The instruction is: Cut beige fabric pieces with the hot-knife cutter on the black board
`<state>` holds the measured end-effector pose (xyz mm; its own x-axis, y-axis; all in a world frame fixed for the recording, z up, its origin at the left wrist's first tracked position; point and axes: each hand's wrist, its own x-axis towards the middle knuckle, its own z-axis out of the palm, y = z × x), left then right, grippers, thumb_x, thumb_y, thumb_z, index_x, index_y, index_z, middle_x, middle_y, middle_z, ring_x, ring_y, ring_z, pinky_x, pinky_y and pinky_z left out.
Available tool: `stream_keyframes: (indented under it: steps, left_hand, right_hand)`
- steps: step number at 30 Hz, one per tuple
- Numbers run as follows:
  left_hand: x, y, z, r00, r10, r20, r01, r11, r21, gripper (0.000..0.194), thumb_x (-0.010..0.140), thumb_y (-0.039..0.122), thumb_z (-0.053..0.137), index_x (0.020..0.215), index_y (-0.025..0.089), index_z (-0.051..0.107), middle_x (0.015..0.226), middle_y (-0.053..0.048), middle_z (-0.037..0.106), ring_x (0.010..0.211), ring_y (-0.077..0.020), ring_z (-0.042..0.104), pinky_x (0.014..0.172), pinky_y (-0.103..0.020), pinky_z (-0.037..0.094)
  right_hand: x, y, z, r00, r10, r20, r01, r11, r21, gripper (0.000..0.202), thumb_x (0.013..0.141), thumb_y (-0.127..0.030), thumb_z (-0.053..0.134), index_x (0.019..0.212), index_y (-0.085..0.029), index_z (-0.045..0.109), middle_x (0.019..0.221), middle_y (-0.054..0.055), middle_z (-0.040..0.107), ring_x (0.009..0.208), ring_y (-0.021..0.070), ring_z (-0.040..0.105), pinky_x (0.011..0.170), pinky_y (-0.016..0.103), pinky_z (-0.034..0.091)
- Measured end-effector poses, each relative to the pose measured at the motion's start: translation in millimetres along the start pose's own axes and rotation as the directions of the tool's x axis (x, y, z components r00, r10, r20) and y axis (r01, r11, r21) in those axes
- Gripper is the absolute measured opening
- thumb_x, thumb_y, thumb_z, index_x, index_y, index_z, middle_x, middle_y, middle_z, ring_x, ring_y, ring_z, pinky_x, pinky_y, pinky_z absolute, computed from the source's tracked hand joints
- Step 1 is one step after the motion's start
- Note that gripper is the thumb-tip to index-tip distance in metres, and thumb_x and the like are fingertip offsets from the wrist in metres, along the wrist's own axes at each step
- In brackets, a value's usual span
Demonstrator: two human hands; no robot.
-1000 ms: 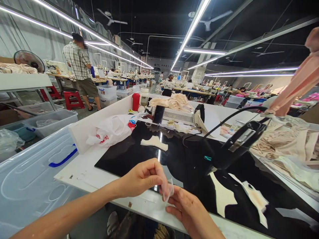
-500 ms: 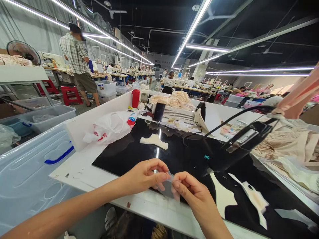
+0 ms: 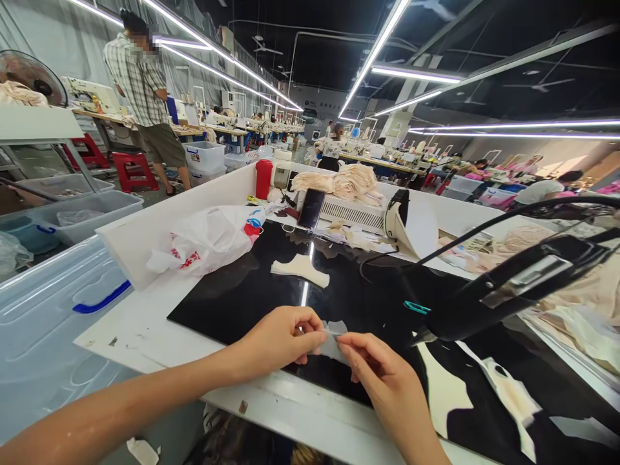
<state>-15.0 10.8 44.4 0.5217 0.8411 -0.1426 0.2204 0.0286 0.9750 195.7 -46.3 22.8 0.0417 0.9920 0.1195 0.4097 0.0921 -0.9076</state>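
Note:
Both hands meet over the front part of a black sheet [image 3: 232, 284] on the white table. A small, thin translucent piece [image 3: 333, 349] is stretched between them. My left hand [image 3: 281, 339] pinches its left side between thumb and fingers. On its right side, my right hand [image 3: 380, 371] has a similar pinch, fingertips close to the left ones. Beyond the hands lies a cream cut piece [image 3: 301, 268]. Another pale cut piece [image 3: 442, 391] is right of my right hand, and a cream piece with a hole [image 3: 513, 394] lies farther right.
A black arm-like device [image 3: 489, 290] with cables leans in from the right. At the back stand a phone [image 3: 310, 208], a red container [image 3: 263, 179] and folded fabric [image 3: 351, 181]. A white plastic bag [image 3: 208, 240] lies left. A person [image 3: 140, 97] stands at the far left.
The translucent piece has turned from hanging down to lying flatter between my fingertips, part of it now showing above them. The camera view has shifted a little.

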Motion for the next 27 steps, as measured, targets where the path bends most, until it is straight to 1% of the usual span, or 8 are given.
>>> stream_keyframes:
  steps: [3, 6, 10, 12, 15, 17, 19, 27]
  left_hand:
    - [2.2, 2.6, -4.2, 0.999, 0.037, -0.018, -0.034, 0.992, 0.121, 0.028, 0.096, 0.045, 0.059, 0.097, 0.02, 0.071, 0.084, -0.001, 0.072, 0.066, -0.0139, 0.062, 0.06, -0.024, 0.044]
    - [4.4, 1.9, -7.7, 0.994, 0.086, -0.065, -0.064, 0.957, 0.285, 0.021, 0.097, 0.039, 0.058, 0.099, 0.023, 0.07, 0.083, 0.001, 0.072, 0.068, -0.0147, 0.061, 0.062, -0.025, 0.04]
    - [6.1, -7.1, -9.3, 0.98, 0.169, -0.11, -0.099, 0.878, 0.468, 0.012, 0.098, 0.035, 0.059, 0.101, 0.024, 0.065, 0.08, 0.003, 0.068, 0.065, -0.0154, 0.057, 0.063, -0.027, 0.035]
    - [6.0, -11.7, -8.5, 0.97, 0.223, -0.1, -0.13, 0.817, 0.562, 0.01, 0.1, 0.033, 0.058, 0.097, 0.024, 0.062, 0.075, 0.003, 0.064, 0.062, -0.0154, 0.054, 0.062, -0.028, 0.031]
    - [5.1, -14.6, -6.5, 0.958, 0.282, -0.055, -0.169, 0.708, 0.685, 0.016, 0.102, 0.029, 0.056, 0.088, 0.023, 0.06, 0.074, 0.002, 0.062, 0.064, -0.016, 0.054, 0.062, -0.03, 0.028]
    - [4.5, -14.9, -5.3, 0.958, 0.286, -0.024, -0.176, 0.651, 0.738, 0.017, 0.102, 0.027, 0.058, 0.086, 0.022, 0.059, 0.078, 0.001, 0.064, 0.066, -0.0168, 0.056, 0.062, -0.03, 0.027]
    - [4.3, -15.0, -4.8, 0.965, 0.263, -0.004, -0.164, 0.612, 0.773, 0.017, 0.103, 0.027, 0.059, 0.087, 0.021, 0.06, 0.081, 0.0, 0.065, 0.069, -0.0179, 0.057, 0.062, -0.031, 0.027]
    - [4.6, -12.8, -7.2, 0.982, 0.189, 0.025, -0.127, 0.55, 0.825, 0.018, 0.106, 0.03, 0.055, 0.093, 0.02, 0.062, 0.089, -0.003, 0.069, 0.076, -0.0203, 0.062, 0.064, -0.031, 0.03]
  right_hand:
    - [8.4, 8.9, -3.9, 0.99, -0.14, 0.035, 0.143, 0.981, -0.131, 0.031, 0.099, -0.054, 0.064, 0.103, -0.029, 0.081, 0.094, 0.005, 0.072, 0.075, 0.02, 0.066, 0.069, 0.03, 0.052]
    - [12.4, 15.0, -3.0, 0.974, -0.215, 0.071, 0.225, 0.946, -0.232, 0.028, 0.104, -0.047, 0.059, 0.113, -0.032, 0.08, 0.102, 0.007, 0.074, 0.091, 0.0224, 0.07, 0.078, 0.031, 0.054]
    - [13.2, 18.8, 2.9, 0.951, -0.303, 0.062, 0.306, 0.888, -0.343, 0.028, 0.107, -0.042, 0.055, 0.118, -0.032, 0.079, 0.101, 0.005, 0.075, 0.09, 0.0225, 0.069, 0.078, 0.033, 0.054]
    - [13.5, 20.5, 5.2, 0.933, -0.352, 0.076, 0.353, 0.851, -0.39, 0.028, 0.107, -0.04, 0.054, 0.119, -0.03, 0.078, 0.099, 0.005, 0.076, 0.087, 0.0222, 0.068, 0.077, 0.034, 0.054]
    - [13.2, 22.8, 7.0, 0.91, -0.402, 0.101, 0.402, 0.796, -0.452, 0.027, 0.107, -0.037, 0.054, 0.119, -0.028, 0.077, 0.096, 0.005, 0.075, 0.082, 0.0214, 0.066, 0.075, 0.035, 0.054]
    - [12.3, 23.5, 7.9, 0.899, -0.425, 0.106, 0.421, 0.772, -0.476, 0.027, 0.108, -0.035, 0.053, 0.117, -0.027, 0.077, 0.094, 0.005, 0.075, 0.079, 0.0208, 0.064, 0.073, 0.034, 0.053]
    - [11.3, 23.6, 9.1, 0.893, -0.436, 0.113, 0.432, 0.757, -0.49, 0.027, 0.108, -0.035, 0.053, 0.116, -0.026, 0.078, 0.092, 0.005, 0.074, 0.078, 0.0204, 0.063, 0.071, 0.034, 0.052]
    - [12.3, 25.2, 11.3, 0.897, -0.422, 0.135, 0.428, 0.748, -0.507, 0.028, 0.109, -0.035, 0.053, 0.112, -0.022, 0.078, 0.09, 0.006, 0.072, 0.077, 0.0205, 0.061, 0.071, 0.035, 0.051]
